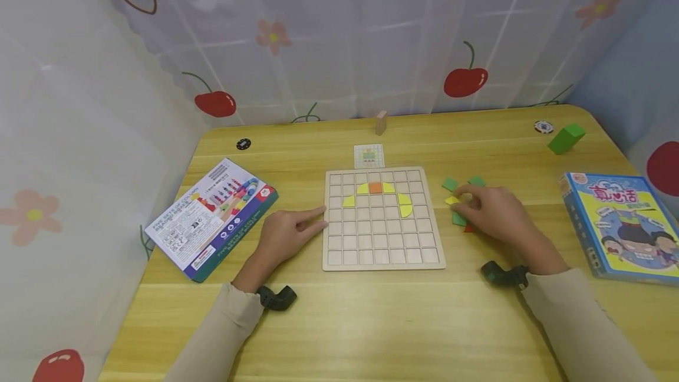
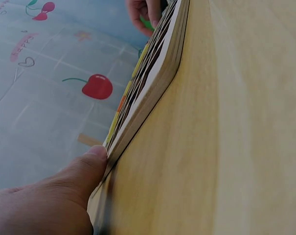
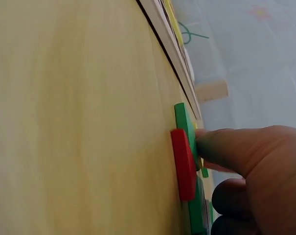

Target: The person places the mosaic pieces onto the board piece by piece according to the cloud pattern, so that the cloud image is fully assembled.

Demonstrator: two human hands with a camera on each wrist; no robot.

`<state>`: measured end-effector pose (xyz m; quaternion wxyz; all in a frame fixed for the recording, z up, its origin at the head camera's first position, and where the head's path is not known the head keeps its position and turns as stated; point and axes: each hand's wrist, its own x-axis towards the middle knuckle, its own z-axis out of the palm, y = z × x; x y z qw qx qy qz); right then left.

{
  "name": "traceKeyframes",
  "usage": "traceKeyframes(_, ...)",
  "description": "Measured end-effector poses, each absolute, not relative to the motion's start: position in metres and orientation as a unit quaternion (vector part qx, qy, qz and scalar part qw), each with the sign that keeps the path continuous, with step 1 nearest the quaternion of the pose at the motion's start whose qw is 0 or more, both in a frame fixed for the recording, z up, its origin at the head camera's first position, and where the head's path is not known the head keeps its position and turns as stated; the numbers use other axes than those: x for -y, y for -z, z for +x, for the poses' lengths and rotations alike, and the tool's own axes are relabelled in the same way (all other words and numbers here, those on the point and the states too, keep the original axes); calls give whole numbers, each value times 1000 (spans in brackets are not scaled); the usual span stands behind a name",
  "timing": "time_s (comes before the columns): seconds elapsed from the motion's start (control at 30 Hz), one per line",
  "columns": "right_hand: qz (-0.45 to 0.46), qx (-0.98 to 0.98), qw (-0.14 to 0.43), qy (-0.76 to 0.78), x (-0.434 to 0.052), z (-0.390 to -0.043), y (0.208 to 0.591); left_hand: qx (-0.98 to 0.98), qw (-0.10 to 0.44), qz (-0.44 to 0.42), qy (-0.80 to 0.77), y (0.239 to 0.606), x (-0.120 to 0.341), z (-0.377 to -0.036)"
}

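A square wooden grid board (image 1: 366, 258) lies flat on the table. Near its top, several yellow quarter-round pieces (image 1: 405, 199) and one orange square (image 1: 375, 188) sit in the cells. My left hand (image 1: 283, 233) touches the board's left edge with straight thumb and forefinger; the left wrist view shows the thumb (image 2: 91, 161) against that edge. Right of the board, my right hand (image 1: 495, 212) pinches a small yellow piece (image 1: 452, 200) between thumb and forefinger. Around it lie green tiles (image 1: 450, 184) and a red piece (image 3: 183, 164), partly hidden by the fingers.
Above the board lies a small pattern card (image 1: 368, 156), with a wooden block (image 1: 381, 122) standing behind. A beaded-boxes carton (image 1: 212, 217) lies left, a blue-yellow game box (image 1: 626, 223) right. Two chips, one black (image 1: 243, 144), and a green block (image 1: 566, 138) are farther back.
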<state>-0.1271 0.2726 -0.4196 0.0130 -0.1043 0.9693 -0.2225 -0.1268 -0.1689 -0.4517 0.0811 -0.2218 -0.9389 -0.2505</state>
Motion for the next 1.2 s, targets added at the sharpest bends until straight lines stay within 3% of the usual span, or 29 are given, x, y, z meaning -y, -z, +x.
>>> traceKeyframes(0.23, -84, -971, 7, 226, -267, -128, 421, 938, 80, -223, 252, 454, 169, -127)
traceKeyframes(0.57, -125, -952, -69, 271, -234, -125, 423, 938, 84, -223, 253, 453, 169, -127)
traceKeyframes(1.2, -180, -944, -15, 276, -118, -126, 421, 939, 80, -223, 247, 454, 170, -128)
